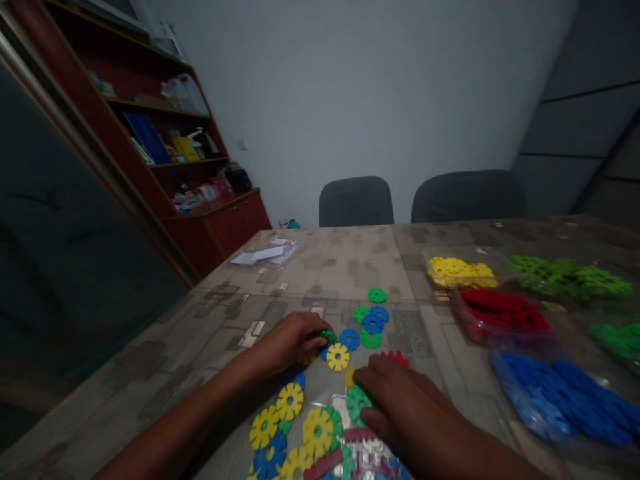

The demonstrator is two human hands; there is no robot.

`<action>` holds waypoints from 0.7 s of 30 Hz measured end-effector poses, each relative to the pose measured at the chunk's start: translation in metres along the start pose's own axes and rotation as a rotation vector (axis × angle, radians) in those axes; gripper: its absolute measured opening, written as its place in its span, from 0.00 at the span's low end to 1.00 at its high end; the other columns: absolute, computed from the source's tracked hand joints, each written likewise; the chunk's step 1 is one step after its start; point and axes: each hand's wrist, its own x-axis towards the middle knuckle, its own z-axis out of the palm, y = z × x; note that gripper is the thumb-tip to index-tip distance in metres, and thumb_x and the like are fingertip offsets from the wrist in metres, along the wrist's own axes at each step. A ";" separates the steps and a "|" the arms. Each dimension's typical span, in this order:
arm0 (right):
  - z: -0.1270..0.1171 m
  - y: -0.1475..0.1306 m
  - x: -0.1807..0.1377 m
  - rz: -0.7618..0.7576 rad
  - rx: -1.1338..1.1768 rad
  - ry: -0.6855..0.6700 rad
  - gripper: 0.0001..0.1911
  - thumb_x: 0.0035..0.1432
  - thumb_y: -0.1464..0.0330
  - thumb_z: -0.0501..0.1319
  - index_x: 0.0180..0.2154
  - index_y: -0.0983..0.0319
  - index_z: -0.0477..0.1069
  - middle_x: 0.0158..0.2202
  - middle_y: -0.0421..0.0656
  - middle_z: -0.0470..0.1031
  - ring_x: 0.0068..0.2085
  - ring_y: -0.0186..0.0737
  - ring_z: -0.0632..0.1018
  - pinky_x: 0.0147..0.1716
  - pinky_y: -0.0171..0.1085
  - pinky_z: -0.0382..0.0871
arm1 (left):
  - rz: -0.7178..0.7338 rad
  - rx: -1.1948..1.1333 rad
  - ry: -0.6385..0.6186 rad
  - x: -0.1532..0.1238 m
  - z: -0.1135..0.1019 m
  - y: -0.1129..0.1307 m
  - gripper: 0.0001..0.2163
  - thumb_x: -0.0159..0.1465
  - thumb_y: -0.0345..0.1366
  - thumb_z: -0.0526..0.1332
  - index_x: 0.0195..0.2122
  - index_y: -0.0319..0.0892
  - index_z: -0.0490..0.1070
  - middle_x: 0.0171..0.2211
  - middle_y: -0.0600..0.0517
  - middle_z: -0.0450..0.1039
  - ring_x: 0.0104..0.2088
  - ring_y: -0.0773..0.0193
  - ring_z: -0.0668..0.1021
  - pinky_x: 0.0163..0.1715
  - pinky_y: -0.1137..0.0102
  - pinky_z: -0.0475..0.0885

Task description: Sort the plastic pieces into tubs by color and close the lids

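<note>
My left hand is closed, its thumb and fingertips pinching a green notched plastic disc. Just beside that, a yellow disc and a blue disc lie on the table. My right hand curls its thumb and fingers around the edge of another green disc. Part of a red piece shows behind the right knuckles. Between my forearms spreads a cluster of yellow, blue and green discs, with a yellow one on top and dark red pieces among them.
On the right stand clear containers of yellow discs, red discs, blue discs and light green discs. A flat packet lies at the far left. Two grey chairs stand behind the patterned table.
</note>
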 end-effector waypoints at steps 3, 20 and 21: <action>0.006 0.001 0.005 -0.002 0.011 0.023 0.23 0.56 0.75 0.61 0.54 0.64 0.68 0.57 0.54 0.68 0.55 0.55 0.69 0.52 0.51 0.63 | -0.036 -0.055 0.015 0.000 0.003 -0.003 0.08 0.66 0.36 0.59 0.44 0.42 0.74 0.37 0.51 0.77 0.36 0.62 0.76 0.37 0.71 0.67; 0.012 0.023 0.005 -0.040 0.163 0.097 0.19 0.43 0.78 0.63 0.39 0.58 0.66 0.40 0.40 0.74 0.41 0.41 0.74 0.36 0.37 0.63 | -0.072 -0.144 0.048 0.001 0.008 0.008 0.09 0.64 0.39 0.61 0.40 0.41 0.76 0.34 0.51 0.76 0.33 0.63 0.74 0.35 0.71 0.67; 0.009 0.021 0.005 -0.028 0.170 0.101 0.17 0.44 0.78 0.62 0.38 0.58 0.66 0.38 0.39 0.74 0.39 0.40 0.74 0.34 0.36 0.62 | -0.051 -0.143 0.049 0.001 0.007 0.008 0.08 0.64 0.39 0.62 0.40 0.41 0.76 0.35 0.51 0.76 0.35 0.62 0.75 0.37 0.70 0.67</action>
